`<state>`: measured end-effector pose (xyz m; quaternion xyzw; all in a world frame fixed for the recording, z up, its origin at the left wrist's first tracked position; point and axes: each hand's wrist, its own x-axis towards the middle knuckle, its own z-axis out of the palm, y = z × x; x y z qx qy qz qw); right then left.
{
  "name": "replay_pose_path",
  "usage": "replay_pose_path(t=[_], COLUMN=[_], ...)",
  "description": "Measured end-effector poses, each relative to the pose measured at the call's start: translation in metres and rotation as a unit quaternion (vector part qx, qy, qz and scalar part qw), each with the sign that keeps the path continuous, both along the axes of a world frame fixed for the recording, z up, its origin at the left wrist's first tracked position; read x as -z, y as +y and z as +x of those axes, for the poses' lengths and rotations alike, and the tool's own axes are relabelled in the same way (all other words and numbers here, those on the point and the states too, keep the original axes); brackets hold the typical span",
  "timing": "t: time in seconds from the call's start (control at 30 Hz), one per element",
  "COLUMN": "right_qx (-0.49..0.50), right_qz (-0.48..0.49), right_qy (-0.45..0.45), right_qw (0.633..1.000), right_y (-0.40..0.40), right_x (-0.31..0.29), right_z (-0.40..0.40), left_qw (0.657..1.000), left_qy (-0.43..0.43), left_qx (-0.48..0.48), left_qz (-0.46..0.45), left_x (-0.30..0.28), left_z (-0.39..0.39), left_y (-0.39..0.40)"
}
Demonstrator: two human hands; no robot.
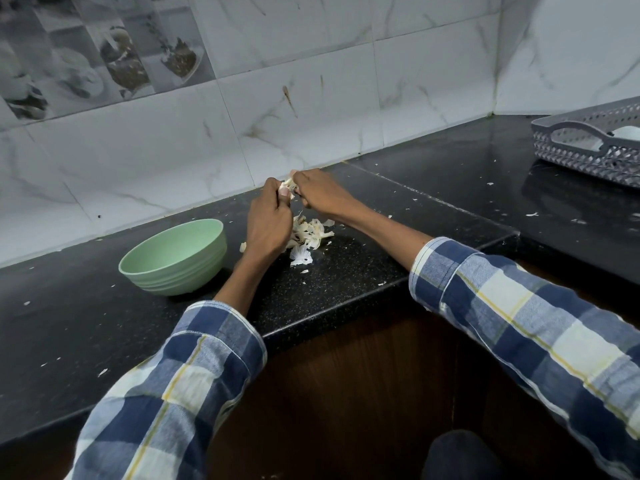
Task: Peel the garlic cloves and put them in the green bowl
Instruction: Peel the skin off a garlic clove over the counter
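A garlic clove (288, 185) is held up above the black counter, close to the tiled wall. My left hand (268, 223) grips it from the left with the thumb on it. My right hand (320, 195) pinches it from the right, fingers curled over its top. Most of the clove is hidden by my fingers. Under my hands lies a heap of garlic skins (310, 237). The green bowl (175, 256) stands on the counter to the left of my left hand; its inside is hidden from here.
A grey perforated basket (588, 147) sits at the back right of the counter (346, 289). Small skin flakes are scattered over the black counter. The counter's front edge steps back around a dark wooden cabinet front (363, 393) between my arms.
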<state>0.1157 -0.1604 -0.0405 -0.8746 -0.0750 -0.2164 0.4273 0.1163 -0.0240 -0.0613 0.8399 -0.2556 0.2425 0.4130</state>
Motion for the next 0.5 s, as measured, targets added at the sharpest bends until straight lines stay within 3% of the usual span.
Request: replay_pose_path(t=[0.5], right_qx=[0.045], right_qz=[0.012], right_qy=[0.003], right_qw=[0.999], right_y=[-0.0055], right_x=[-0.0019], right_z=[0.0021], left_qw=[1.0], left_qy=[0.02], left_qx=[0.001], left_qz=[-0.01], left_x=[0.0047], left_z=[0.0037], left_y=[0.0009])
